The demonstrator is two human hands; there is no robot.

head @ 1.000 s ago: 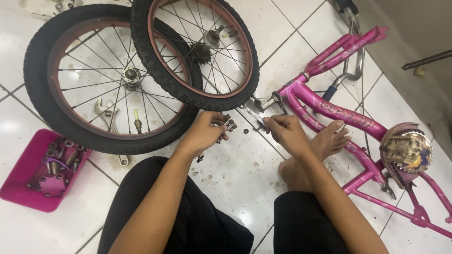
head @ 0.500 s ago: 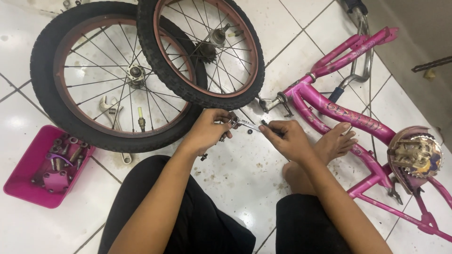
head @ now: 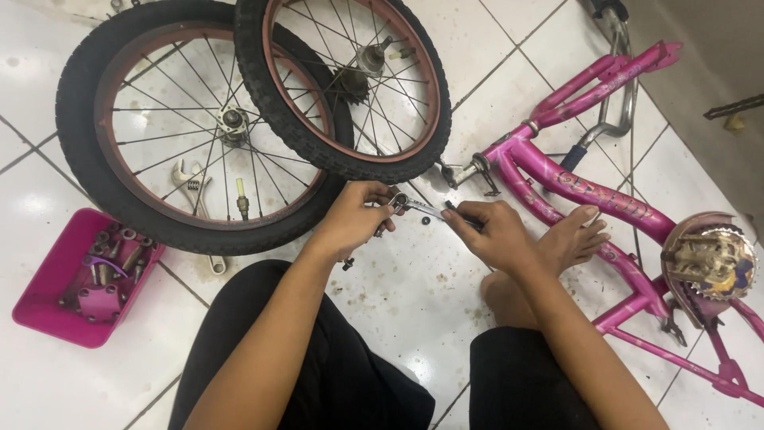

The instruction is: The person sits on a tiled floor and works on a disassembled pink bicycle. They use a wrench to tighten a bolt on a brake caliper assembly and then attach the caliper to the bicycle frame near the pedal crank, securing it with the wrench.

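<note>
White tiled floor, glossy, dark grout lines, flecked with grime and rust-coloured specks; person seated on it, legs in black, bare foot resting just beside the bike frame.

Fingers: left hand has thumb and forefinger pinched on a small ring-shaped metal part at the near end of a slim metal tool; remaining fingers curled under. Right hand closed around the tool's other end, fingertips pressed together over the dark handle; exact tool type cannot be told. The tool spans the gap between the two hands, held just above the floor, in front of the smaller wheel.

Handling judgement: tool and ring look like steel — stiff, light, probably greasy and so slippery. The ring is small enough to drop and roll; a fingertip pinch at its rim suits it, with the tool gripped on the handle end.

Outward: one loose small dark nut lies on the tile below the tool. Smaller wheel with sprocket overlaps the larger wheel. An adjustable wrench lies inside the larger rim. Pink tray of nuts and bolts to the left. Pink bicycle frame to the right, with chainguard and crank.
</note>
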